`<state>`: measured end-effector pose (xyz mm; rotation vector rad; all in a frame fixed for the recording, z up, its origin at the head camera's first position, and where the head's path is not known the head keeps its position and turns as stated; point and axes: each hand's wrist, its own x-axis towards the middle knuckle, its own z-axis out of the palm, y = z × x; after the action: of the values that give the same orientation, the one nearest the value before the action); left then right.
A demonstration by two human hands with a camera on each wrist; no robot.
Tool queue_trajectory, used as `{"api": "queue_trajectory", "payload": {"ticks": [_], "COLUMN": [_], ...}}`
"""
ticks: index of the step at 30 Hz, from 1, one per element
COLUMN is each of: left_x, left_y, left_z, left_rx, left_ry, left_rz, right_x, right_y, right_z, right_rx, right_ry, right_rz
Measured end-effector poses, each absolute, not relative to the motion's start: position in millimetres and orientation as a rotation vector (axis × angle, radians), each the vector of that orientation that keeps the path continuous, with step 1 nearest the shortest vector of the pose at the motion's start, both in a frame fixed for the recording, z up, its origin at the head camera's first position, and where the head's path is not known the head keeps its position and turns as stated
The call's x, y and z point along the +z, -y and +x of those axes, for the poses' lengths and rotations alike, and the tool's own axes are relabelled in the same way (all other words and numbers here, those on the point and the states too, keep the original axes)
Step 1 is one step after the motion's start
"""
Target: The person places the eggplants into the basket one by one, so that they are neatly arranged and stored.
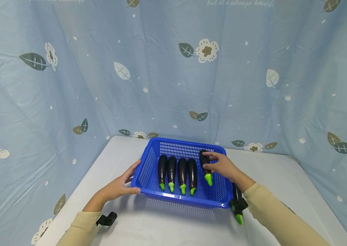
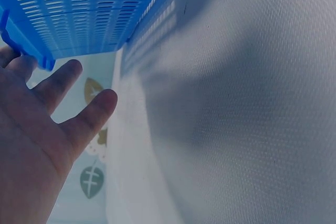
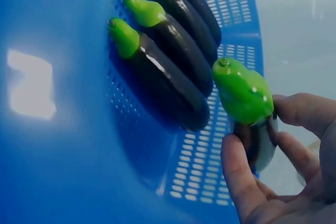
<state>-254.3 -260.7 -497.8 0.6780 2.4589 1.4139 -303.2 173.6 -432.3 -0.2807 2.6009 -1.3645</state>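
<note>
A blue plastic basket point(image 1: 179, 202) with slotted walls sits on the white table. Four dark purple eggplants lie side by side inside it, stems toward the front, among them one eggplant point(image 1: 162, 171) at the left end. My right hand point(image 1: 222, 166) pinches another eggplant point(image 3: 252, 140) between thumb and fingers, over the basket's right part. Its green stem points toward the front. At the basket's left side, my left hand point(image 1: 116, 188) rests against the rim with fingers spread, the thumb at the front corner. Two of its fingers point(image 2: 89, 119) extend straight below the rim in the left wrist view.
One more eggplant point(image 1: 238, 218) lies on the table just right of the basket, partly hidden by my right wrist and its camera. A blue patterned curtain point(image 1: 173, 85) hangs behind and beside the white table point(image 1: 149, 225).
</note>
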Motion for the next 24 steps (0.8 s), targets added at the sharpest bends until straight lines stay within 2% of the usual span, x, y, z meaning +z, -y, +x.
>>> {"api": "queue_trajectory", "payload": {"ticks": [24], "left_x": [-498], "left_y": [260], "left_z": [-253], "left_rx": [1.426], "left_ry": [-2.453], "left_rz": [0.663], "right_x": [-435], "right_y": [-161], "right_z": [-313], "right_rx": [-1.292], "right_ry": [-2.542], "right_rz": [-0.201]}}
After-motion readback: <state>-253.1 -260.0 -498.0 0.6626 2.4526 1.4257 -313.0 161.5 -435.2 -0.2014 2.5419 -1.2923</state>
